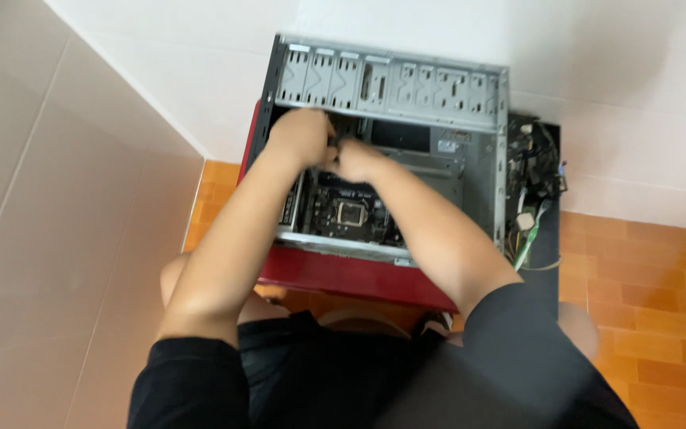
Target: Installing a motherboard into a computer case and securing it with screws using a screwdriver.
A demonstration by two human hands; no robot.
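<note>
Dark-sleeved arms reach from the near edge into an open computer case (391,87) with a red side, standing on the orange tiled floor (653,270). Left hand (302,137) and right hand (356,159) meet, both curled narrow, above the motherboard (347,210); what they pinch is too blurred to tell. Loose cables (535,171) lie right of the case.

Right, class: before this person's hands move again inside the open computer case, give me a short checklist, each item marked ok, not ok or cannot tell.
1. Computer case open, side panel off: ok.
2. Motherboard lying inside the case, socket visible: ok.
3. Left hand and right hand both inside the case, close together: ok.
4. What the hands grip: cannot tell, blurred.
5. Loose cables lying outside the case, at its right: ok.
6. Case resting level on the red stool: cannot tell.
</note>
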